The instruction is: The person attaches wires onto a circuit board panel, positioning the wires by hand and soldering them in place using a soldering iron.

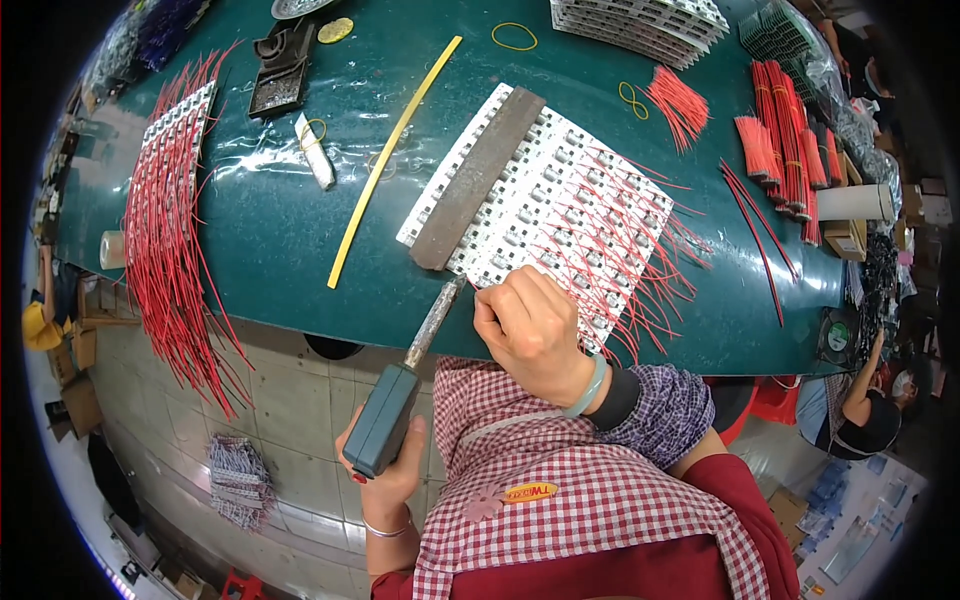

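Observation:
My left hand is wrapped round the dark green handle of a soldering gun. Its long metal barrel points up to the near corner of a white circuit board panel. Right beside the tip, my right hand is closed in a pinch over the panel's near edge. A short bit of red wire shows at its fingertips; the rest is hidden by the fingers. Rows of small metal parts cover the panel, and many thin red wires stick out on its right half. A flat dark bar lies across its left part.
Left on the green table lies another panel with long red wires hanging over the edge. A yellow strip, a dark stand and a white piece lie nearer. Stacked panels and red wire bundles occupy the far right.

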The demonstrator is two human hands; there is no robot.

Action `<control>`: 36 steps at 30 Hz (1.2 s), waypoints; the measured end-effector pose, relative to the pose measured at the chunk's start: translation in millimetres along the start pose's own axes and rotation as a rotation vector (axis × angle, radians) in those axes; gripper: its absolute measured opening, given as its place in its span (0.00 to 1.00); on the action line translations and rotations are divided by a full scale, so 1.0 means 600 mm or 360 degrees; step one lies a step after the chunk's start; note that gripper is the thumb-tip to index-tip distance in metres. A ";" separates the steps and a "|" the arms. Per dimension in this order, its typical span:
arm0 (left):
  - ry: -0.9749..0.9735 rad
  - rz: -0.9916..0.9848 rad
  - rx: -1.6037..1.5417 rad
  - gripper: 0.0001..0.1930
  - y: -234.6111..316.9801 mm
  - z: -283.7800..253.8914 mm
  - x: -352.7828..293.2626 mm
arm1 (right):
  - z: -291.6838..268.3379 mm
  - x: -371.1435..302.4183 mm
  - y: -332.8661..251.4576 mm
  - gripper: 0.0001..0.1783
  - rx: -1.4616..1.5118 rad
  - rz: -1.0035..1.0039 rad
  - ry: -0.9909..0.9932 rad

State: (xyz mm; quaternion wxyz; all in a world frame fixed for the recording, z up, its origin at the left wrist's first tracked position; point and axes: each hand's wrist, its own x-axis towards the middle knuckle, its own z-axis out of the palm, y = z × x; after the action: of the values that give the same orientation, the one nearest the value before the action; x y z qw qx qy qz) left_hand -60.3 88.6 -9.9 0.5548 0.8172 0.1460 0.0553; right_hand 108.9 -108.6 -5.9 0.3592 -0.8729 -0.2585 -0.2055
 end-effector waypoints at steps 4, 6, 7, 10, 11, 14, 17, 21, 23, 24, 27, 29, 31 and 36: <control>0.0040 0.0145 -0.0029 0.18 -0.009 -0.002 -0.009 | 0.000 0.001 0.000 0.13 0.0006 0.0011 -0.0008; 0.0084 0.0130 -0.0096 0.19 -0.006 0.001 -0.013 | 0.000 0.001 0.001 0.13 0.0010 0.0005 -0.0011; 0.0152 0.0050 -0.0213 0.20 0.005 0.007 -0.014 | 0.000 0.001 0.001 0.13 0.0016 0.0010 -0.0012; 0.0201 -0.0045 -0.0338 0.22 0.015 0.012 -0.009 | 0.000 0.000 0.004 0.13 0.0025 0.0013 0.0002; 0.0185 -0.0061 -0.0349 0.22 0.017 0.014 -0.006 | -0.001 0.001 0.005 0.13 0.0028 0.0008 0.0014; 0.0205 0.0043 -0.0315 0.23 0.014 0.020 0.001 | -0.008 -0.003 0.000 0.11 -0.0077 0.0036 -0.0085; 0.0233 -0.0324 -0.0510 0.21 0.032 0.021 0.000 | -0.041 0.002 -0.006 0.08 0.0027 0.0054 -0.0179; 0.0383 -0.0106 -0.0500 0.24 0.030 0.038 0.020 | -0.128 0.032 0.023 0.07 0.0143 0.0127 -0.0366; 0.0390 -0.0104 -0.0519 0.25 0.041 0.048 0.034 | -0.173 0.047 0.076 0.06 0.0011 0.0217 -0.0288; 0.0415 -0.0113 -0.0523 0.25 0.047 0.049 0.037 | -0.191 0.052 0.105 0.07 -0.0102 0.0253 -0.0214; 0.0437 -0.0255 -0.0553 0.25 0.058 0.051 0.044 | -0.246 0.047 0.153 0.06 -0.0322 0.0405 -0.0085; 0.0430 -0.0236 -0.0550 0.25 0.051 0.049 0.047 | -0.264 0.038 0.165 0.07 -0.0300 0.0677 0.0001; 0.0462 -0.0248 -0.0558 0.25 0.062 0.054 0.052 | -0.273 0.017 0.175 0.09 -0.0280 0.0675 0.0023; 0.0357 -0.0105 -0.0508 0.23 0.069 0.058 0.063 | -0.248 -0.010 0.186 0.13 -0.0233 0.0538 0.0013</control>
State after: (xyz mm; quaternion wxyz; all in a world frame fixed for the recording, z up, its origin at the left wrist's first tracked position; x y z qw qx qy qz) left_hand -8.4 54.9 12.4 0.6591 0.7024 0.2228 0.1502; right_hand 145.6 -287.5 30.4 0.3252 -0.9269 -0.0912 -0.1639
